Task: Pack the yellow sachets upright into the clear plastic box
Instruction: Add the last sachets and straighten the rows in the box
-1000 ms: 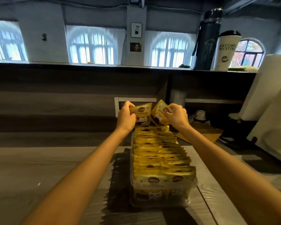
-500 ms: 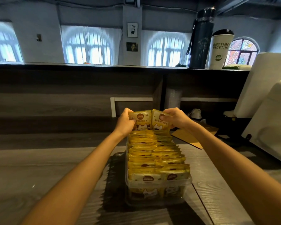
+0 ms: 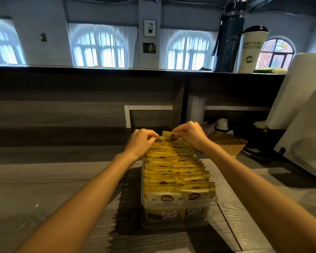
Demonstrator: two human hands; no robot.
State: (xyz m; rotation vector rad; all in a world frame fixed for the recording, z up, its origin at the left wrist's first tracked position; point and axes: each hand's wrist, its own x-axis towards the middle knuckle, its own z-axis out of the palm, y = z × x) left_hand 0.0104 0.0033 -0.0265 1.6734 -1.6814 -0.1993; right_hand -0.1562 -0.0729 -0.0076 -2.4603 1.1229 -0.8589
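Note:
A long clear plastic box (image 3: 179, 204) lies on the wooden table, running away from me. Two rows of yellow sachets (image 3: 175, 172) stand upright in it, packed close together. At the far end my left hand (image 3: 140, 142) pinches the top of one yellow sachet (image 3: 158, 140) in the left row. My right hand (image 3: 189, 134) pinches the top of another sachet (image 3: 172, 136) in the right row. Both sachets sit low, level with the other tops. Their lower parts are hidden by the rows in front.
A brown cardboard piece (image 3: 226, 145) lies right of the box's far end. White appliances (image 3: 305, 125) stand at the right edge. A dark flask (image 3: 229, 37) and a white cup (image 3: 252, 50) stand on the raised dark counter ledge behind.
Both hands have come down with their sachets, from held above the box's far end to level with the packed rows. The right sachet went from tilted to upright.

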